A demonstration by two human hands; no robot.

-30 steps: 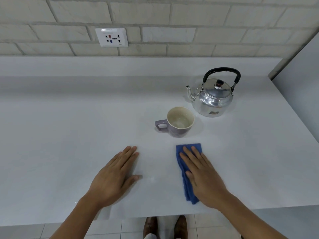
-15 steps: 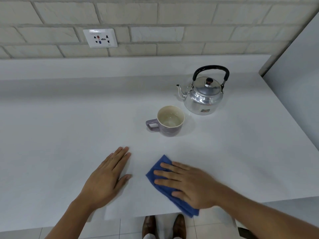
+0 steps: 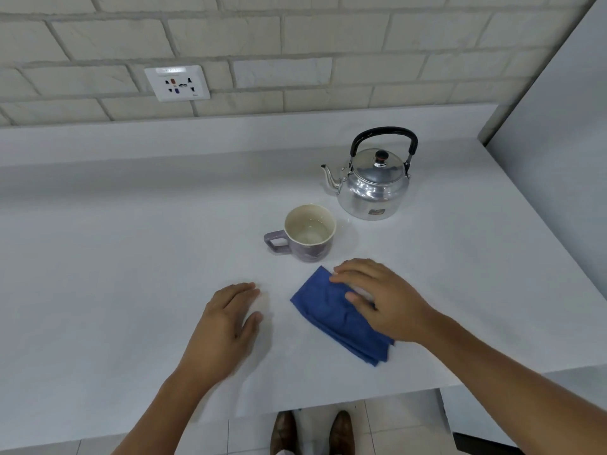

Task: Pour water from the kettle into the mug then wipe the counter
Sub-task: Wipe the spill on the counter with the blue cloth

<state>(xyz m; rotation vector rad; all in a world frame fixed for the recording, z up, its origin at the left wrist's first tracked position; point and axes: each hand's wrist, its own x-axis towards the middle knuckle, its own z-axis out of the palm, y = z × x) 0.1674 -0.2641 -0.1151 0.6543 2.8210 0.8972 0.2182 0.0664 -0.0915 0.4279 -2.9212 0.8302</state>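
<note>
Since the earlier frame the right hand (image 3: pixel 386 302) has swept the blue cloth (image 3: pixel 338 318) up toward the mug (image 3: pixel 307 233); its grip is released, palm pressing the cloth flat on the table (image 3: pixel 131 257); the left hand (image 3: pixel 226 326) rests flat, grasping nothing; the kettle (image 3: pixel 372 178) stands upright behind the mug.

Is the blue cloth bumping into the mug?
Apart. The head view shows a strip of bare white counter between the blue cloth and the mug.

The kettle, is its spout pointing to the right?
No, the kettle stands with its spout toward the left, behind the mug.
</note>
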